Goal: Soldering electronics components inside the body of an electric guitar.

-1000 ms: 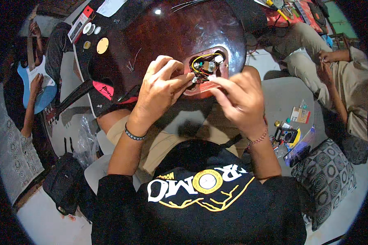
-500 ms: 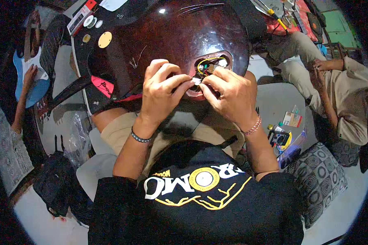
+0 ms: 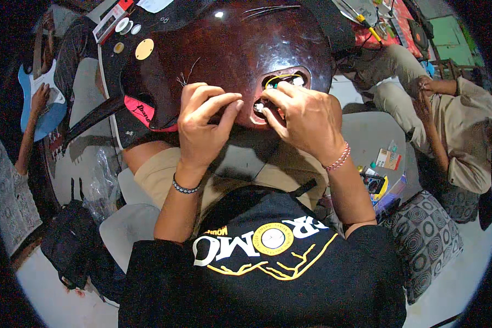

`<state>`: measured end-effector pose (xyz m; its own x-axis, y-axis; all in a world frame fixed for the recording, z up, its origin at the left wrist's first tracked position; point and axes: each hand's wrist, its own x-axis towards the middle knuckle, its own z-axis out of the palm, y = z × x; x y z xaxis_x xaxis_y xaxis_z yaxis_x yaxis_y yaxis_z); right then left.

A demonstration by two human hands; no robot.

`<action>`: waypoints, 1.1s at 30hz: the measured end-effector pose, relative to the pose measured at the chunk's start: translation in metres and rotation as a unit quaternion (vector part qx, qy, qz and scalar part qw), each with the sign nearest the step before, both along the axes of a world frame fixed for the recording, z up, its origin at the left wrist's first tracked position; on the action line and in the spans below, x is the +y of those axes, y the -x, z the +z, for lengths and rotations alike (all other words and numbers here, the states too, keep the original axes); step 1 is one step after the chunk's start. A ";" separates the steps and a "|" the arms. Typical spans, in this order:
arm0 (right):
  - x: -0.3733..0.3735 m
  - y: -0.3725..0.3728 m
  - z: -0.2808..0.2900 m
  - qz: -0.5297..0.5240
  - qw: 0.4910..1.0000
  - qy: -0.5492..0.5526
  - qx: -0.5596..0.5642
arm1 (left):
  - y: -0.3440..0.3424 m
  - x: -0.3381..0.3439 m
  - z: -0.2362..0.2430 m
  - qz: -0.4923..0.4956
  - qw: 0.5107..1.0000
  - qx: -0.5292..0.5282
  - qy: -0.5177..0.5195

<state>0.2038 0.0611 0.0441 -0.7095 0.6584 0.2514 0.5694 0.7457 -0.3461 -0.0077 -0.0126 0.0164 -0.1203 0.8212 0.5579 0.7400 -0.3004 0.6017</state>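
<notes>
A glossy dark red-brown guitar body [image 3: 218, 49] lies in front of me with an open control cavity [image 3: 255, 117]. Inside are a yellow wire [image 3: 281, 77] and small whitish metal parts [image 3: 298, 81]. Over the cavity, my right hand [image 3: 309, 117] has thumb and fingers closed beside a small whitish part [image 3: 259, 106]; what they grip is hidden. My left hand [image 3: 205, 117] is held just left of the cavity, apart from it. Its thumb and index finger are pinched together, and anything between them is too small to make out.
Thin loose wires [image 3: 188, 74] and a round cream cover plate [image 3: 144, 49] lie on or near the guitar. White spools [image 3: 123, 25] stand at the far left. Seated people are on both sides, one holding a blue guitar [image 3: 41, 115]. Small supplies [image 3: 380, 180] sit on the grey chair at right.
My left hand has drawn back leftward from the cavity, away from my right hand. The right hand stays at the cavity, its fingers barely shifted.
</notes>
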 end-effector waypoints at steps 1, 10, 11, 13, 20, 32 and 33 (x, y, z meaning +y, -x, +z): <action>0.001 0.000 0.002 0.006 1.000 -0.006 -0.024 | 0.002 -0.002 0.001 0.012 1.000 -0.015 0.005; 0.009 0.003 -0.001 0.041 0.995 -0.012 -0.085 | 0.005 -0.013 -0.003 0.002 1.000 -0.024 0.000; 0.010 0.003 -0.001 0.043 0.995 -0.013 -0.087 | 0.004 -0.014 -0.003 -0.001 1.000 -0.029 -0.002; 0.012 0.000 -0.001 0.039 0.996 -0.040 -0.073 | 0.001 -0.014 -0.005 -0.001 0.999 -0.032 -0.004; -0.003 -0.003 -0.011 -0.021 0.998 -0.064 -0.011 | -0.026 -0.006 -0.013 -0.005 0.999 0.040 0.020; 0.003 -0.017 -0.012 -0.008 0.998 -0.046 0.031 | -0.023 0.008 0.001 -0.058 0.990 0.120 0.037; 0.005 -0.017 -0.012 0.002 0.998 -0.051 0.030 | -0.023 0.009 0.003 -0.064 0.989 0.129 0.039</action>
